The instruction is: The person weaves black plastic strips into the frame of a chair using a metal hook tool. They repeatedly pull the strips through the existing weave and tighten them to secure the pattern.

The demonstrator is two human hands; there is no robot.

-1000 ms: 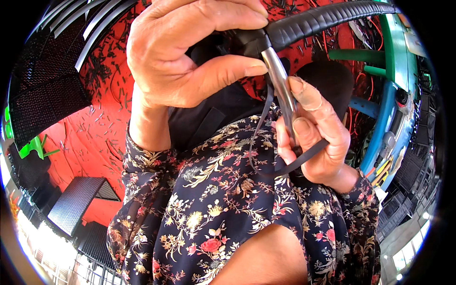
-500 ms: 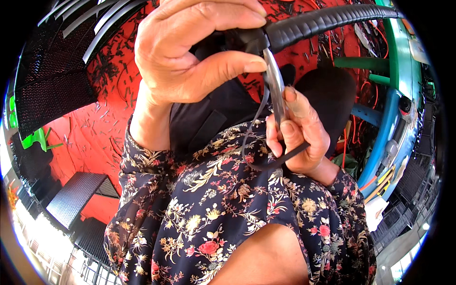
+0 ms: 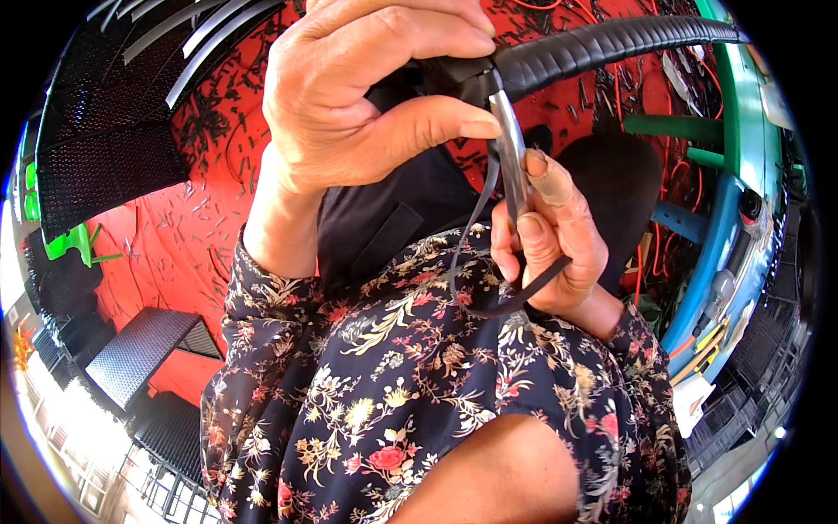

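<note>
A curved bar wound tightly in black strip (image 3: 611, 44) runs from the upper middle to the upper right. My left hand (image 3: 349, 96) is closed around its near end, fingertips above and thumb below. Just past the thumb, a narrow shiny silver-grey piece (image 3: 509, 148) slants down from the bar into my right hand (image 3: 563, 236). Thumb and fingers of that hand pinch it; whether it is a slim tool or taut strip, I cannot tell. A flat black strip (image 3: 497, 307) loops from the right hand leftward and back up toward the bar.
Black offcuts litter the red floor covering (image 3: 157, 253). A black woven panel (image 3: 113, 175) stands at the left with pale strips above it, and a small black woven stool (image 3: 140, 349) below. At the right are a green frame (image 3: 742, 113) and a blue surface (image 3: 707, 262) holding tools.
The whole view has shifted slightly, with hands and bar a little farther right. Both hands keep the same hold, and the strip's loop looks nearly unchanged.
</note>
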